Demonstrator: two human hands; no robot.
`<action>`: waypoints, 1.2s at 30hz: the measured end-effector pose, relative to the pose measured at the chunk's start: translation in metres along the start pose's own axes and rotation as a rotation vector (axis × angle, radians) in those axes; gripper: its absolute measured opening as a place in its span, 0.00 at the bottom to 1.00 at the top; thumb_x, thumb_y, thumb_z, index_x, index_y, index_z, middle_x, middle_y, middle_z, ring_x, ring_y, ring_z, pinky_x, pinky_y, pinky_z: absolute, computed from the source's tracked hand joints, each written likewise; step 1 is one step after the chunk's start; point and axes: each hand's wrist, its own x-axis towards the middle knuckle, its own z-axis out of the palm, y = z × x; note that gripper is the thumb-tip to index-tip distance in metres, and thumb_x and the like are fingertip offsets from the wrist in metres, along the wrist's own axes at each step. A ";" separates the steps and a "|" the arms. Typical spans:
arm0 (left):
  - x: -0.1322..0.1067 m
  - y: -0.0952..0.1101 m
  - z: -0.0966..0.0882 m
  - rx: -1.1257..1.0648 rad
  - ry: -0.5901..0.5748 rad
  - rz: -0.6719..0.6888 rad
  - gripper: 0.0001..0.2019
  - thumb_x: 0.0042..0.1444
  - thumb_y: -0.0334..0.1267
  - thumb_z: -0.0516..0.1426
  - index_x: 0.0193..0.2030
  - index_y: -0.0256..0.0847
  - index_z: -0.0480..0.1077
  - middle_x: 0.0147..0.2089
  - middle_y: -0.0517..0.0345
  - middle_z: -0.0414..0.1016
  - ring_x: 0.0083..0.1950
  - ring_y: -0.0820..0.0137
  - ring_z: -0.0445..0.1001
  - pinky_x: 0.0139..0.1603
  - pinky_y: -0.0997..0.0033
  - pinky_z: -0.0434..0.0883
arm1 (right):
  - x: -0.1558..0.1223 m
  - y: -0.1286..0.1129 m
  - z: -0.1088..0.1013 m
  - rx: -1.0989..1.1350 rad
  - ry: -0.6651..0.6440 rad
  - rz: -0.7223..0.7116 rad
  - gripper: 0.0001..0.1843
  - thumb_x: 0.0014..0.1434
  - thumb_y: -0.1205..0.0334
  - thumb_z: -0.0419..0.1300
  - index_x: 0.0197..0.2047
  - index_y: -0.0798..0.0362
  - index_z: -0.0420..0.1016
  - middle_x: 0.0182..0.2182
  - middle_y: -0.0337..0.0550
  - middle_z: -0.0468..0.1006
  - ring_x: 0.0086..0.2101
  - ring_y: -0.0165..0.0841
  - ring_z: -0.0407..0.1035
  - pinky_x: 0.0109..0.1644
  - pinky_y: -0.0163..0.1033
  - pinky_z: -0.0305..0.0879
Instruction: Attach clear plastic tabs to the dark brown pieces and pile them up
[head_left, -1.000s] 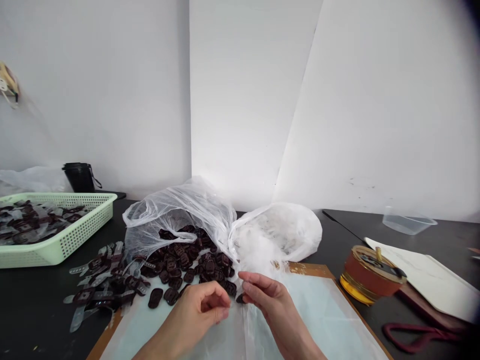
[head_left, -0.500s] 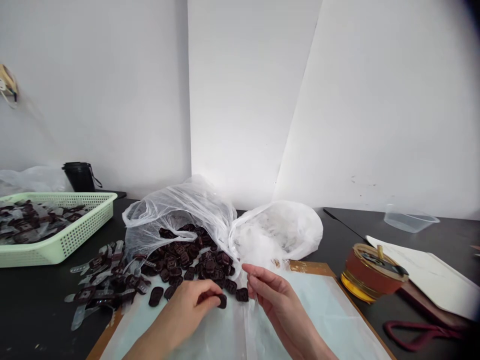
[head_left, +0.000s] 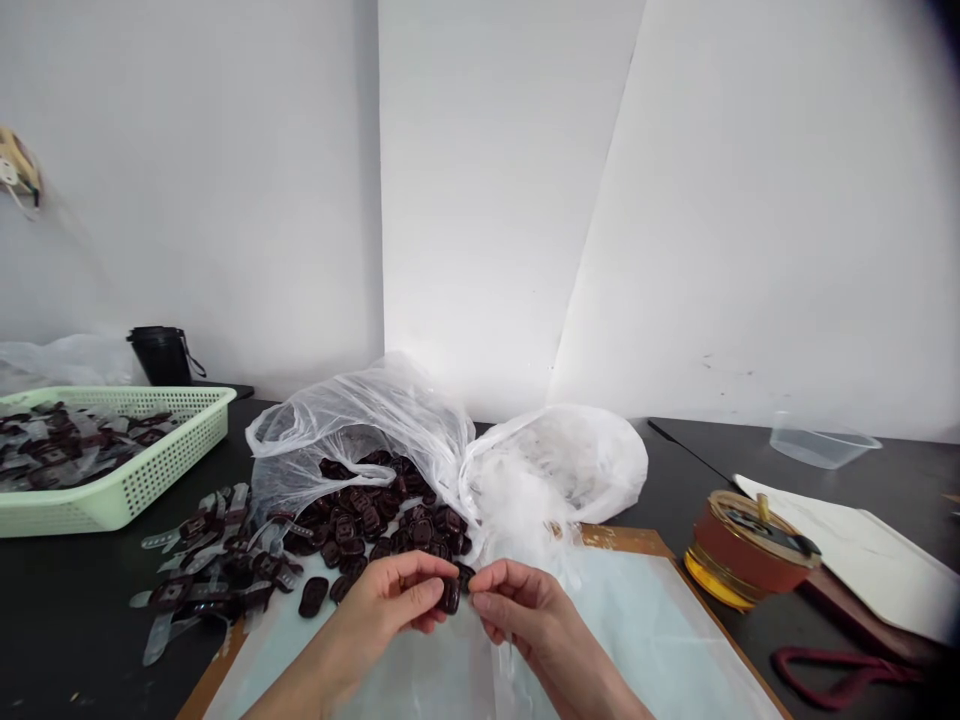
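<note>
My left hand pinches a small dark brown plastic piece between thumb and fingers, just above the pale sheet. My right hand is closed in a pinch right beside it, fingertips meeting the same piece; a thin clear strip seems to hang below it. Directly behind my hands a pile of the same brown pieces spills from an open clear plastic bag.
A second white bag lies to the right of the first. Assembled brown-and-clear parts lie at left, more in a green basket. A round red-and-gold tin, white papers and a clear tub sit at right.
My left hand picked a brown piece from the pile's edge and lifted it toward my right hand, which closed in to meet it.
</note>
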 end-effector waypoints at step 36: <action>0.008 -0.018 0.004 -0.059 0.037 0.184 0.07 0.45 0.37 0.69 0.27 0.39 0.77 0.45 0.49 0.81 0.46 0.59 0.78 0.49 0.62 0.70 | -0.003 0.005 0.008 0.433 -0.061 0.154 0.10 0.44 0.70 0.74 0.28 0.59 0.76 0.21 0.37 0.75 0.21 0.21 0.66 0.27 0.25 0.61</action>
